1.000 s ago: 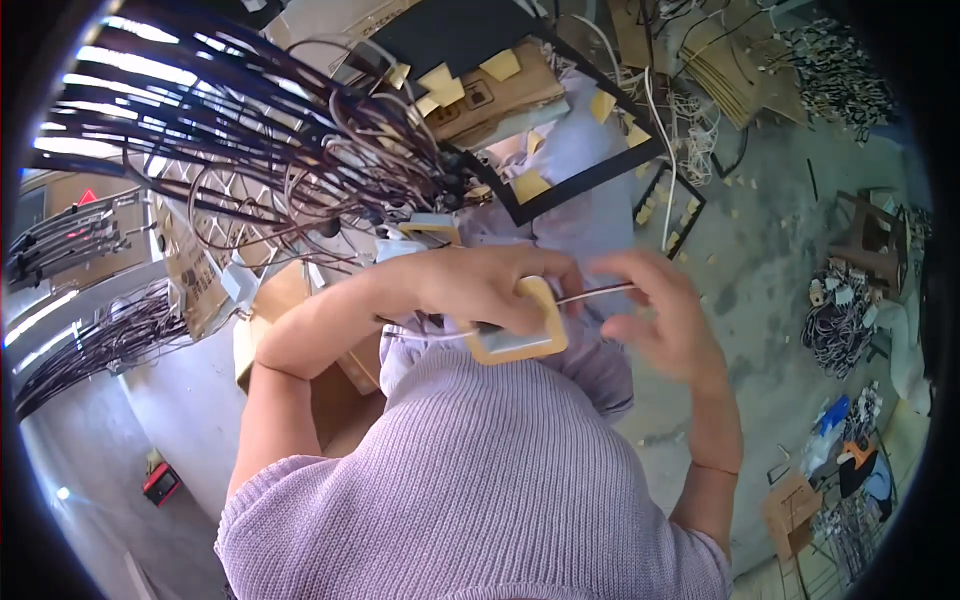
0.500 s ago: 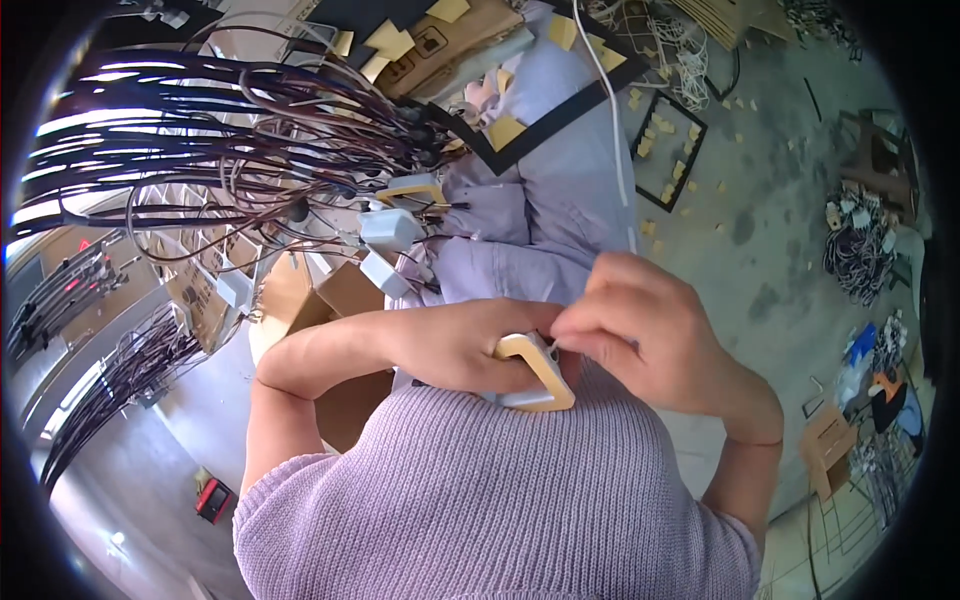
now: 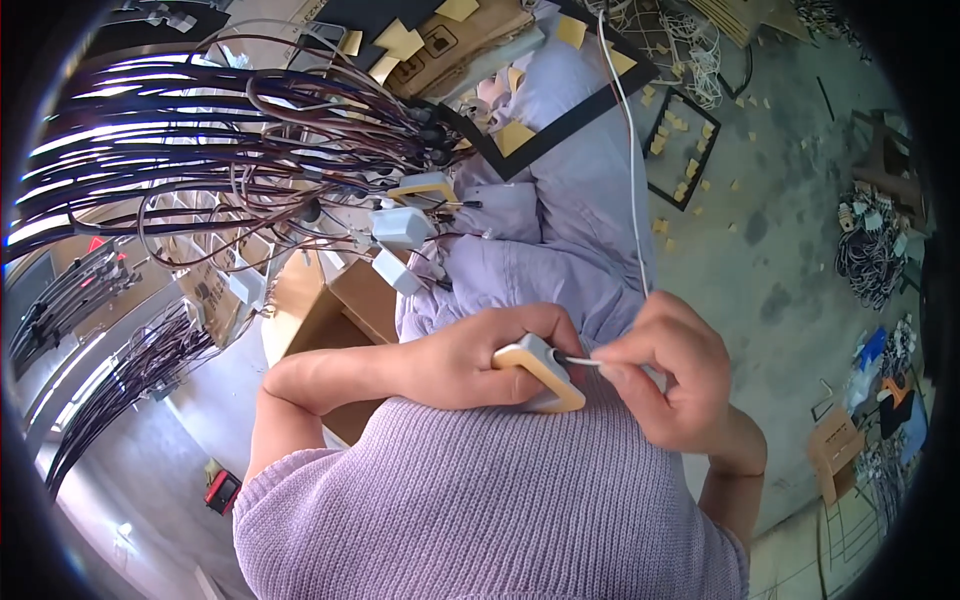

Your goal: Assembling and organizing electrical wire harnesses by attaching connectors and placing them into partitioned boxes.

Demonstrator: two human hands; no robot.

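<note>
My left hand [image 3: 470, 355] is wrapped round a small pale grey plastic housing with a yellowish rim [image 3: 562, 387], close in front of my chest. To its right, my right hand [image 3: 675, 375] pinches a thin white cable [image 3: 637, 190] between thumb and fingers. A short taut stretch of that cable runs from the pinch to a dark piece at the housing's side; how far it goes in is hidden. Above my right hand the cable rises over my lap to the top of the picture. Similar pale housings [image 3: 400, 228] lie beside my left leg.
A thick bundle of dark cables [image 3: 250, 135] spreads over the left side toward my lap. A black frame [image 3: 510, 165] with yellow paper pieces lies across my legs. An open cardboard box [image 3: 300, 300] stands left. On the floor at right are another black frame [image 3: 655, 185] and coiled cables [image 3: 868, 255].
My right hand has drawn away from the housing, to the right and slightly down, exposing cable between them. My left hand still holds the housing, tilted a little differently.
</note>
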